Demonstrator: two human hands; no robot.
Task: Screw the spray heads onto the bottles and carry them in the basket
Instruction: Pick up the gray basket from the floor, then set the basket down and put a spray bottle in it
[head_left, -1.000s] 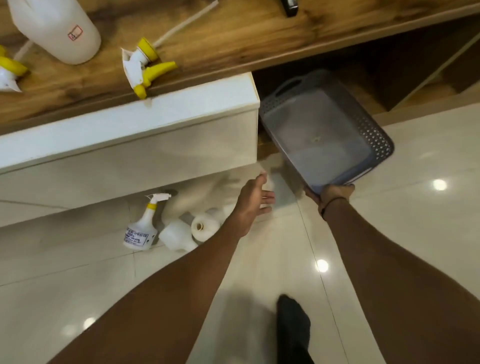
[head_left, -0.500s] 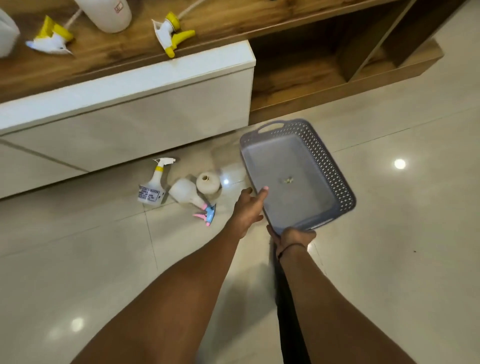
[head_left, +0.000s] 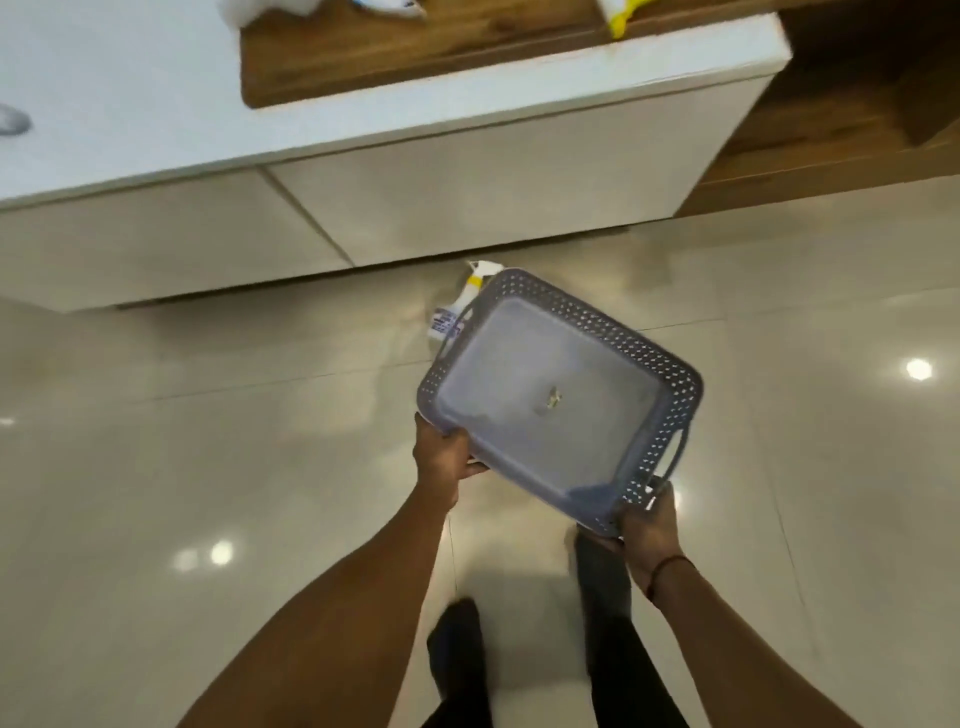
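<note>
A grey perforated basket (head_left: 670, 364) with nothing in it but a small scrap is held above the floor, tilted. My left hand (head_left: 441, 452) grips its near left corner and my right hand (head_left: 649, 519) grips its near right corner by the handle. A small white spray bottle (head_left: 457, 306) with a yellow collar lies on the floor, half hidden behind the basket's far edge. On the wooden counter top, a yellow spray head (head_left: 621, 18) and parts of white bottles (head_left: 270, 8) show at the frame's upper edge.
A white cabinet (head_left: 467, 182) with a wooden top (head_left: 415, 57) runs across the upper part of the view. Wooden shelving (head_left: 857, 104) is at the upper right. Glossy tiled floor (head_left: 208, 441) spreads around my legs (head_left: 457, 660).
The basket has come out from under the shelf and over the floor. My left hand, free before, now grips its corner. The other floor bottles are hidden behind the basket.
</note>
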